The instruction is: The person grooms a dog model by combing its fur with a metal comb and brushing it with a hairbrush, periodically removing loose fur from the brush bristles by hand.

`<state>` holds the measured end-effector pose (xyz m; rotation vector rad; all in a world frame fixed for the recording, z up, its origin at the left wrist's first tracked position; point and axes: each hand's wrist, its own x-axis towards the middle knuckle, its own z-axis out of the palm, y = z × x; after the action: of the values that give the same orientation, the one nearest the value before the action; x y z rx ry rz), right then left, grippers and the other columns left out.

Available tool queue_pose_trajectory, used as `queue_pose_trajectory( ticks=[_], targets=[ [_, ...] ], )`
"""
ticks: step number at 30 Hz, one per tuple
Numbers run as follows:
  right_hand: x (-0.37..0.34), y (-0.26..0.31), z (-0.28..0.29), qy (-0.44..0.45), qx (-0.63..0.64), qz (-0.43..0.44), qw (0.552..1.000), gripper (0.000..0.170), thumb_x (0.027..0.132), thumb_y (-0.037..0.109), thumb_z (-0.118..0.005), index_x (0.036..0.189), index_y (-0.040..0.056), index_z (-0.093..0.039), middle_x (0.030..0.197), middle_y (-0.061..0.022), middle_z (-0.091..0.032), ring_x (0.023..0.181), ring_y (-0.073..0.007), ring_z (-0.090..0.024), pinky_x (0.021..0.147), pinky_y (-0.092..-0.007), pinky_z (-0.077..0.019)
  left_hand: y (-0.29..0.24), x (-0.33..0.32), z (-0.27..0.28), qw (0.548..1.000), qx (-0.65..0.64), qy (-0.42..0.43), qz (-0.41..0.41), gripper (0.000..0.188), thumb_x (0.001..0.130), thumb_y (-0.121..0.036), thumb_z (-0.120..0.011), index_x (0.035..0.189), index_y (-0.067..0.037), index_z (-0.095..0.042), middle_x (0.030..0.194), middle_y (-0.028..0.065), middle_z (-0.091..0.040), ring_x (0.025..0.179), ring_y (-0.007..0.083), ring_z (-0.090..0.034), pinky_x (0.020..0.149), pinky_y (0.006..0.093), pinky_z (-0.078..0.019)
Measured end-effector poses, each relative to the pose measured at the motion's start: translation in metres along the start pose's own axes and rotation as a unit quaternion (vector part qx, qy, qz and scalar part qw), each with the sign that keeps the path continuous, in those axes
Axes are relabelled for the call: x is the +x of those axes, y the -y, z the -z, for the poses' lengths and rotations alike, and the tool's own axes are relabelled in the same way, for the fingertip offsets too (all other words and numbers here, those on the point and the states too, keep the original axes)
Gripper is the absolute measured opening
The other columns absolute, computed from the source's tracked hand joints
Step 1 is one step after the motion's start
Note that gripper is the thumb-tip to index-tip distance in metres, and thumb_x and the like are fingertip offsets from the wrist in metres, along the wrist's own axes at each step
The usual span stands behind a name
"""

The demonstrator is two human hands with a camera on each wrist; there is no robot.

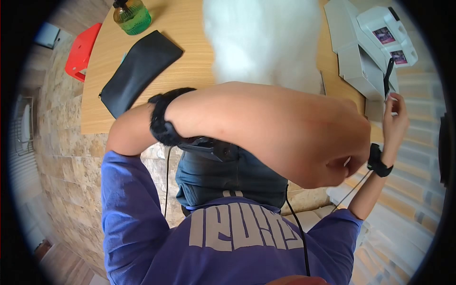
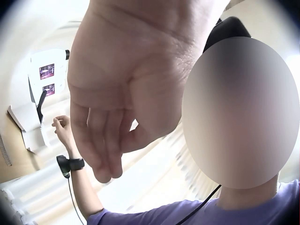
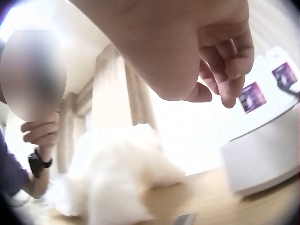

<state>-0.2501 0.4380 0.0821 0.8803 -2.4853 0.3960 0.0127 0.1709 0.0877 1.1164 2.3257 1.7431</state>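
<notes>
My left forearm crosses in front of my chest in the head view, and the left hand (image 1: 332, 142) hangs at its end, off the table. In the left wrist view that hand (image 2: 126, 84) has loosely bent fingers with nothing between them. Out to the right is my right hand (image 1: 395, 121), beside an open white box (image 1: 354, 61). Its fingers curl loosely around nothing in the right wrist view. A slim black tool (image 2: 42, 105) leans from the box, apart from the right hand. On the table lies a fluffy white mass (image 1: 263, 42), beyond the left forearm.
A black zip pouch (image 1: 142, 66) lies on the wooden table (image 1: 190, 28) at left. Behind it stands a green bottle (image 1: 133, 19) with a dark top. A toothed strip (image 1: 323, 83) lies by the white mass. A red stool (image 1: 84, 50) stands beyond the left edge. Cables hang from both wrists.
</notes>
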Motion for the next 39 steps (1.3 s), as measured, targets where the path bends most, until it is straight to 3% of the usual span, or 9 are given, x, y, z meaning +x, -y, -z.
queue_pose_trajectory(
  ticks=[6,12,15,19,24,28,32,37,39],
  targets=[
    [-0.046,0.119,-0.039,0.083,0.254,0.101,0.958,0.033,0.092,0.019,-0.072,0.119,0.0052,-0.060,0.093,-0.0112,-0.071,0.077,-0.0201,-0.070,0.070,-0.0322,-0.0533,-0.010,-0.043,0.001,0.959,0.096,-0.220,0.153,0.012,0.094,-0.010,-0.062,0.087,0.000,-0.063,0.072,0.0063,-0.063,0.066,0.0191,-0.065,0.063,0.0287,-0.0493],
    [-0.040,0.169,-0.091,0.039,0.335,0.120,0.934,0.056,0.085,0.031,-0.078,0.128,0.0019,-0.055,0.112,-0.0231,-0.069,0.099,-0.0345,-0.070,0.087,-0.0405,-0.0533,0.023,-0.098,-0.001,0.772,0.247,-0.479,0.337,0.031,0.091,-0.024,-0.074,0.096,0.002,-0.057,0.082,0.0045,-0.061,0.069,0.0103,-0.054,0.060,0.0274,-0.0448],
    [-0.036,0.186,-0.109,0.172,0.410,0.087,0.892,0.065,0.079,0.031,-0.080,0.131,0.0004,-0.054,0.113,-0.0234,-0.069,0.104,-0.0377,-0.068,0.090,-0.0418,-0.0527,0.036,-0.095,-0.007,0.841,-0.008,-0.440,0.316,0.055,0.089,-0.024,-0.076,0.126,0.008,-0.050,0.115,0.0171,-0.064,0.100,0.0189,-0.064,0.082,0.0306,-0.0531],
    [-0.036,0.195,-0.115,0.229,0.420,0.025,0.878,0.064,0.076,0.018,-0.074,0.132,-0.0032,-0.052,0.118,-0.0212,-0.068,0.109,-0.0330,-0.066,0.096,-0.0387,-0.0498,0.052,-0.073,-0.007,0.851,-0.056,-0.419,0.313,0.059,0.089,-0.018,-0.075,0.133,0.009,-0.047,0.122,0.0197,-0.063,0.109,0.0253,-0.064,0.091,0.0342,-0.0529],
    [-0.045,0.193,-0.118,0.221,0.429,-0.042,0.875,0.054,0.073,0.019,-0.077,0.119,-0.0029,-0.062,0.109,-0.0218,-0.070,0.103,-0.0324,-0.069,0.090,-0.0385,-0.0522,0.058,-0.055,-0.007,0.782,-0.157,-0.536,0.277,0.052,0.083,-0.004,-0.073,0.129,0.009,-0.051,0.121,0.0191,-0.064,0.107,0.0258,-0.065,0.089,0.0382,-0.0536],
    [-0.075,0.193,-0.139,0.105,0.480,-0.076,0.868,0.051,0.069,0.025,-0.083,0.105,-0.0062,-0.066,0.099,-0.0237,-0.071,0.094,-0.0378,-0.070,0.081,-0.0439,-0.0548,0.074,-0.068,-0.011,0.799,0.156,-0.522,0.253,0.039,0.073,-0.002,-0.076,0.109,0.008,-0.065,0.102,0.0193,-0.071,0.097,0.0302,-0.070,0.086,0.0383,-0.0542],
    [-0.073,0.192,-0.109,0.051,0.524,0.037,0.849,0.040,0.078,0.018,-0.080,0.108,-0.0033,-0.066,0.106,-0.0203,-0.071,0.097,-0.0331,-0.070,0.082,-0.0405,-0.0542,0.070,-0.067,-0.004,0.801,0.377,-0.451,0.116,0.032,0.071,-0.001,-0.075,0.102,0.002,-0.069,0.098,0.0171,-0.072,0.092,0.0363,-0.069,0.082,0.0400,-0.0536],
    [-0.061,0.162,-0.125,0.047,0.524,0.076,0.847,0.041,0.080,0.018,-0.079,0.113,-0.0009,-0.064,0.108,-0.0180,-0.070,0.099,-0.0271,-0.069,0.086,-0.0382,-0.0529,0.085,-0.065,-0.015,0.789,0.376,-0.481,0.074,0.028,0.074,-0.001,-0.071,0.101,0.000,-0.068,0.097,0.0173,-0.071,0.089,0.0394,-0.067,0.080,0.0438,-0.0534],
    [-0.060,0.147,-0.142,0.006,0.347,0.224,0.911,0.049,0.075,0.024,-0.083,0.114,0.0010,-0.064,0.108,-0.0157,-0.069,0.098,-0.0259,-0.067,0.087,-0.0385,-0.0522,0.088,-0.064,-0.020,0.781,0.410,-0.466,0.071,0.027,0.075,-0.001,-0.069,0.101,0.000,-0.068,0.096,0.0177,-0.070,0.088,0.0408,-0.067,0.080,0.0448,-0.0533]
  ],
)
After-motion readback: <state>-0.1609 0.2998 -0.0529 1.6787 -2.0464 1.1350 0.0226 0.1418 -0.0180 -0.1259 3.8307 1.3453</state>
